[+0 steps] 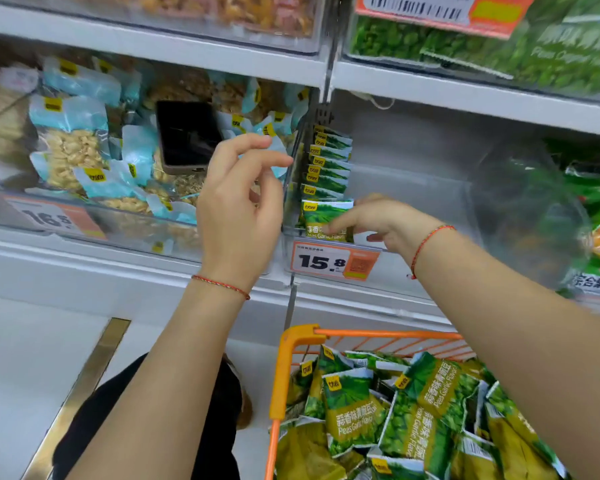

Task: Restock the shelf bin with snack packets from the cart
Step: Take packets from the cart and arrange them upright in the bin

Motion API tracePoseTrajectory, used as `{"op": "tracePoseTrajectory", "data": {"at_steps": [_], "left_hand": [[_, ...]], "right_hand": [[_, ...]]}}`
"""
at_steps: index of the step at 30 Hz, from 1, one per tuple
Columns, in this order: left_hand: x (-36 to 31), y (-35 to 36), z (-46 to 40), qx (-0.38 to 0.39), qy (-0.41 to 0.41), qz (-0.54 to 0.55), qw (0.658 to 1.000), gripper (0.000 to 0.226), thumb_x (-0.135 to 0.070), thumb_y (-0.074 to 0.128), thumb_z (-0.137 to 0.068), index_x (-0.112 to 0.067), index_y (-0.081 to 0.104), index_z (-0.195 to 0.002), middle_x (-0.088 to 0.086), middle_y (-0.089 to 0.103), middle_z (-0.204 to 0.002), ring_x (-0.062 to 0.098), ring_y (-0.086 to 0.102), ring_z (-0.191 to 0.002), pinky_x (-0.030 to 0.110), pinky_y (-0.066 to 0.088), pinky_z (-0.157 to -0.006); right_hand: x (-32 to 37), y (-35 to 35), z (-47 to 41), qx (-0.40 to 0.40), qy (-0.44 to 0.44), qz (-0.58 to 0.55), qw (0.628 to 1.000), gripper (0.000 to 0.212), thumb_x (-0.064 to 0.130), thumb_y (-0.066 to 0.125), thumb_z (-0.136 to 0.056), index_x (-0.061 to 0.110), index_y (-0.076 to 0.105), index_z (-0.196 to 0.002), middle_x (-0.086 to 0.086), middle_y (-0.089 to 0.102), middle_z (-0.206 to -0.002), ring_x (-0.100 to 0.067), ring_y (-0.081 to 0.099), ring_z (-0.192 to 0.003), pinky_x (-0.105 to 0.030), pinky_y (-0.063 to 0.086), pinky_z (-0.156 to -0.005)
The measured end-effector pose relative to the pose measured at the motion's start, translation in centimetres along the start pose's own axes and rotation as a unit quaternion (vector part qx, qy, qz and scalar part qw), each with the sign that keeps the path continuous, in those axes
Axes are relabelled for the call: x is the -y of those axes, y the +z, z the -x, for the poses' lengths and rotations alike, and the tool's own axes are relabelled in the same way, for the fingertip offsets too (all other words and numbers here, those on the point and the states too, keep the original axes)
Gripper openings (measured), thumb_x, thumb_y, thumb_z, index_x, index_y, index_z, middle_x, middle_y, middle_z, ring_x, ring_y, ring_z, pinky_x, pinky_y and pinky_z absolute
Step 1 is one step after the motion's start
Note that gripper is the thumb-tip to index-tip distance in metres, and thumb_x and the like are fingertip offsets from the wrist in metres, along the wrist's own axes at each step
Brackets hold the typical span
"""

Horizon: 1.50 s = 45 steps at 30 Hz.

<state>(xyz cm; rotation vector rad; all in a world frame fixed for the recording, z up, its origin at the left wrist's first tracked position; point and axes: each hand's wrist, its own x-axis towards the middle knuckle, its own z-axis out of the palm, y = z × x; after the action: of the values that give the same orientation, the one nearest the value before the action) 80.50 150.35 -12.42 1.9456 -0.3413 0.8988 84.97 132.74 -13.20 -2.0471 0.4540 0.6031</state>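
Observation:
A clear shelf bin (413,195) holds a row of upright green pea packets (329,164) along its left wall. My right hand (378,221) reaches into the bin and its fingers hold the front packet (321,216) of that row. My left hand (238,202) hovers in front of the bin's left edge, fingers loosely curled, holding nothing. Below, an orange cart (291,358) is full of the same green packets (357,410).
A price tag reading 15.8 (333,262) hangs on the bin's front. The neighbouring left bin holds blue nut packets (73,133) with a dark phone (187,135) lying on them. Green bags (589,202) fill the bin to the right. Shelves run above.

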Motion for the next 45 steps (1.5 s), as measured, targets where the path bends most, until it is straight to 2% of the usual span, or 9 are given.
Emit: {"op": "tracePoseTrajectory", "data": {"at_steps": [6,9,14,18,22,29,33,40,45], "left_hand": [[1.2,-0.7,-0.6,-0.007,-0.018,0.001,1.000,0.034,0.004,0.042,-0.079,-0.008,0.072,-0.089,0.000,0.056,-0.107,0.018,0.060,-0.092,0.026,0.047,-0.066],[1.2,-0.9,-0.7,-0.011,-0.034,0.005,0.999,0.035,0.006,0.042,-0.077,-0.007,0.072,-0.089,0.002,0.057,-0.107,0.016,0.059,-0.085,0.022,0.045,-0.066],[1.1,-0.9,-0.6,-0.009,-0.043,0.007,0.999,0.034,0.007,0.043,-0.078,-0.009,0.071,-0.089,0.002,0.056,-0.107,0.012,0.057,-0.080,0.017,0.042,-0.067],[1.1,-0.9,-0.6,-0.011,-0.049,0.007,0.999,0.035,0.007,0.043,-0.077,-0.009,0.071,-0.089,0.001,0.056,-0.107,0.015,0.059,-0.081,0.018,0.042,-0.067],[1.1,-0.8,-0.8,-0.012,-0.046,0.004,0.999,0.036,0.009,0.043,-0.077,-0.008,0.072,-0.089,-0.003,0.056,-0.103,0.018,0.061,-0.089,0.018,0.041,-0.066],[1.2,-0.5,-0.5,0.005,-0.033,0.005,0.999,0.037,0.011,0.042,-0.075,-0.007,0.071,-0.089,-0.007,0.056,-0.099,0.019,0.062,-0.085,0.024,0.046,-0.069],[1.3,-0.5,-0.6,0.006,-0.042,0.005,0.999,0.036,0.010,0.043,-0.075,-0.007,0.071,-0.089,-0.008,0.056,-0.098,0.017,0.062,-0.085,0.023,0.047,-0.069],[1.1,-0.1,-0.5,0.015,-0.042,-0.007,0.999,0.036,0.011,0.045,-0.075,-0.008,0.072,-0.089,-0.009,0.057,-0.097,0.006,0.056,-0.084,0.016,0.042,-0.070],[1.3,-0.2,-0.4,0.034,-0.037,-0.020,0.999,0.034,0.009,0.046,-0.076,-0.009,0.071,-0.090,-0.010,0.056,-0.098,0.010,0.058,-0.086,0.017,0.041,-0.066]], "right_hand": [[0.2,1.2,-1.7,-0.022,-0.010,0.009,1.000,0.064,0.014,0.085,-0.067,0.005,0.051,-0.121,-0.011,0.061,-0.117,-0.026,0.060,-0.105,-0.036,0.052,-0.090],[0.2,1.3,-1.6,-0.040,-0.013,0.059,0.997,0.040,0.012,0.082,-0.072,0.006,0.052,-0.097,-0.010,0.062,-0.100,-0.025,0.061,-0.091,-0.032,0.051,-0.066],[0.4,1.4,-2.1,-0.067,-0.013,0.094,0.993,0.061,0.018,0.087,-0.067,-0.001,0.054,-0.115,-0.017,0.067,-0.106,-0.029,0.066,-0.096,-0.043,0.055,-0.088],[0.4,1.4,-2.2,-0.050,-0.005,0.053,0.997,0.061,0.014,0.084,-0.070,0.001,0.048,-0.118,-0.015,0.064,-0.108,-0.027,0.066,-0.099,-0.037,0.056,-0.085],[0.9,1.8,-2.4,-0.076,-0.043,0.102,0.991,0.065,0.024,0.089,-0.064,0.000,0.052,-0.113,-0.013,0.062,-0.110,-0.031,0.063,-0.103,-0.043,0.054,-0.089],[0.5,1.6,-1.6,-0.063,-0.013,0.143,0.988,0.068,0.040,0.077,-0.077,0.004,0.038,-0.120,-0.005,0.053,-0.087,-0.022,0.056,-0.088,-0.033,0.053,-0.078],[0.5,1.8,-1.8,-0.053,-0.037,0.198,0.978,0.056,0.042,0.074,-0.079,0.006,0.054,-0.117,-0.004,0.059,-0.084,-0.024,0.058,-0.089,-0.042,0.052,-0.091],[0.3,1.9,-1.7,-0.060,-0.077,0.274,0.957,0.049,0.048,0.070,-0.080,0.021,0.049,-0.116,0.003,0.061,-0.088,-0.017,0.057,-0.076,-0.028,0.045,-0.070],[0.3,1.7,-1.4,-0.028,-0.071,0.281,0.957,0.047,0.047,0.066,-0.084,0.013,0.057,-0.117,-0.008,0.064,-0.109,-0.024,0.059,-0.094,-0.035,0.048,-0.083]]}}
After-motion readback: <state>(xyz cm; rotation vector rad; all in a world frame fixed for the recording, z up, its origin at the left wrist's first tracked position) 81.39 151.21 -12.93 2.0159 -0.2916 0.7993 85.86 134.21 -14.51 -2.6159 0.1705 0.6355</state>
